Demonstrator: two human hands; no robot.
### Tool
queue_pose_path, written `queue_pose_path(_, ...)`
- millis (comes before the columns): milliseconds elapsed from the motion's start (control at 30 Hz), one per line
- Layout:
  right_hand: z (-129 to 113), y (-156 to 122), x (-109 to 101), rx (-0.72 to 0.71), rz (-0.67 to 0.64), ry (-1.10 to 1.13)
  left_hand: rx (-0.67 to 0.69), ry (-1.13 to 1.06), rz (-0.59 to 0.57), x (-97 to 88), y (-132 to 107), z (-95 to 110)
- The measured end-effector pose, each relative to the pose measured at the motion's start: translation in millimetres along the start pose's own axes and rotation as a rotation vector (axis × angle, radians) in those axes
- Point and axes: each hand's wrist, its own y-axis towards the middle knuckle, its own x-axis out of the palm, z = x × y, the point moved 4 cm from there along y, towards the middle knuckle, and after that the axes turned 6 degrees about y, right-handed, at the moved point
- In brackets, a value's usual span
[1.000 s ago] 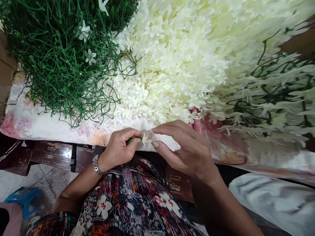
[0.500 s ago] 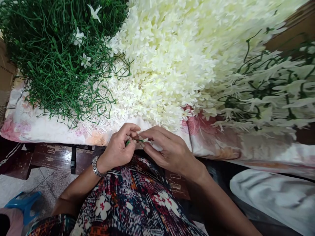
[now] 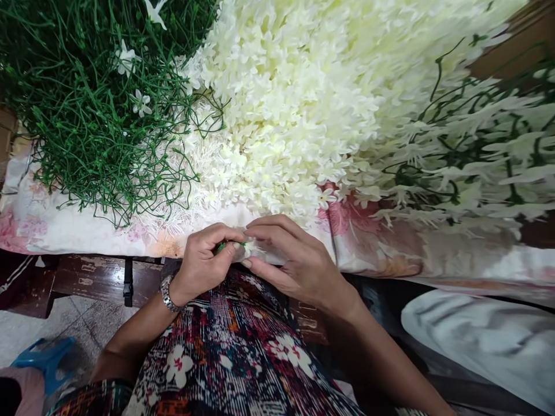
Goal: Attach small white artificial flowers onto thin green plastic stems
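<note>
My left hand (image 3: 206, 263), a metal watch on its wrist, pinches a green artificial flower stem (image 3: 222, 247) between thumb and forefinger. At the stem's right end is a small white piece with thin filaments (image 3: 255, 249). Around that white piece, my right hand (image 3: 299, 260) has its thumb and fingers apart, seemingly not gripping it. Both hands are at the table's front edge, just above my lap. Beyond them lies a broad heap of pale yellow-white artificial blossoms (image 3: 295, 115). Loose white filament pieces (image 3: 167, 202) lie by its left side.
A heap of green stems (image 3: 99, 133) fills the left of the flowered tablecloth (image 3: 160, 241). Assembled white flowers on green stems (image 3: 481, 156) lie at right, near a cardboard box (image 3: 511, 52). A blue stool (image 3: 45, 361) stands on the floor at lower left.
My right thumb and fingers have spread apart around the white piece, uncovering more of it. My left hand has moved slightly left, still pinching the stem. The view has shifted a little.
</note>
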Motion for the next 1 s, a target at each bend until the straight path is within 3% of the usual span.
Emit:
queue_pose_path(333,5,-2,7,-0.006,0.111,0.039,0.014,0.038,0.07,-0.2,-4,1)
queue_pose_path(667,9,-1,10,-0.009,0.142,0.004,-0.007,0.177,0.026,2.9,-1,-4)
queue_pose_path(1000,13,3,18,-0.005,0.159,-0.004,0.002,0.189,0.075,2.8,-1,-7)
